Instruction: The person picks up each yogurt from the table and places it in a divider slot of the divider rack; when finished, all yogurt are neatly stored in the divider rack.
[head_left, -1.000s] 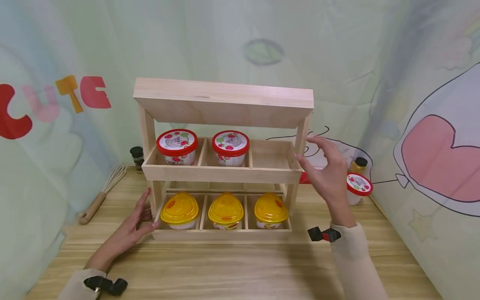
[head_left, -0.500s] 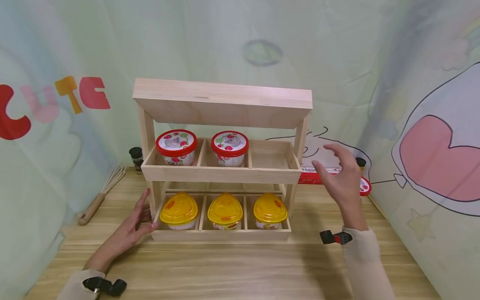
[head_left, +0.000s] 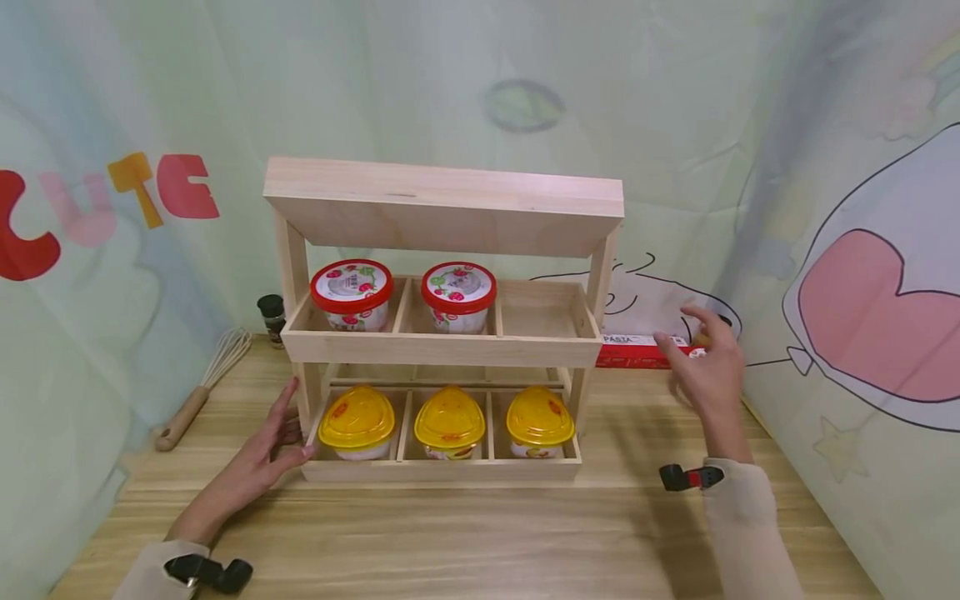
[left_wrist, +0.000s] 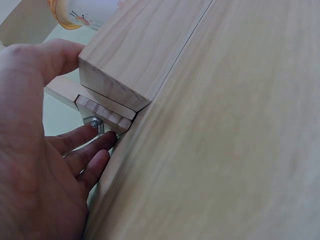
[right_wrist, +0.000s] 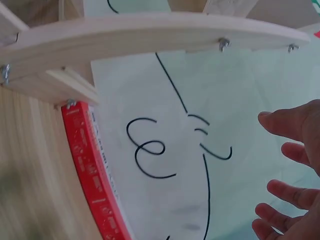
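A two-tier wooden shelf (head_left: 442, 352) stands on the table. My left hand (head_left: 258, 462) holds its lower left corner, thumb against the front and fingers at the side by a wing nut (left_wrist: 95, 121). Two red-lidded tubs (head_left: 458, 287) sit in the left and middle upper compartments; the right one is bare. Below, three yellow-lidded cups (head_left: 450, 417) fill one compartment each. My right hand (head_left: 712, 375) is in the air right of the shelf, fingers spread and bent, holding nothing. Behind it, a sliver of another red-lidded tub (head_left: 697, 352) shows; the rest is hidden.
A red pasta box (head_left: 633, 357) lies behind the shelf's right side. A black-capped bottle is mostly hidden by my right hand. On the left are a whisk (head_left: 206, 387) and a dark spice jar (head_left: 272, 317). Printed curtains (head_left: 450, 100) close off the back and sides.
My right hand has moved right and slightly down, away from the shelf's right post, and now covers most of the tub there. The left hand has stayed at the shelf corner.
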